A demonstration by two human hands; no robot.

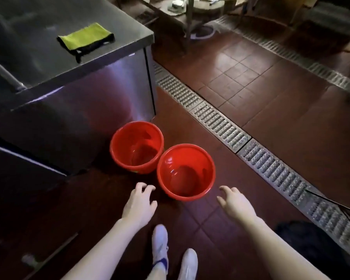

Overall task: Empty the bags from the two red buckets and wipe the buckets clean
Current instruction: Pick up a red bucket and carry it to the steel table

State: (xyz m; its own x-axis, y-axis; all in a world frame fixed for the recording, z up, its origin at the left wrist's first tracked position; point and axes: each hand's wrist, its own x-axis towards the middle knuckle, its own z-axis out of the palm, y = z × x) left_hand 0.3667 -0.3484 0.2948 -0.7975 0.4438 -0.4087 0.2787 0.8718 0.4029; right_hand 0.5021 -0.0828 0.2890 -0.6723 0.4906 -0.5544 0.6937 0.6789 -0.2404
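Left of near bucket (186,172), tabletop (125,31) runs off pic's left & top edges. Far bucket (136,146): bit of its wall sits behind near bucket's rim. Dark obj (303,239) right of near bucket: can't ID. Clutter (178,6) far beyond near bucket: too blurred to name.

Commercial kitchen: stainless steel counter (73,63), floor drain grate (220,126), red tiles (240,63).

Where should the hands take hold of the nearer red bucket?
Probably its rim, at opposite sides, coming from above: the nearer red bucket stands upright with its mouth open, no handle shows, and left hand and right hand flank it.
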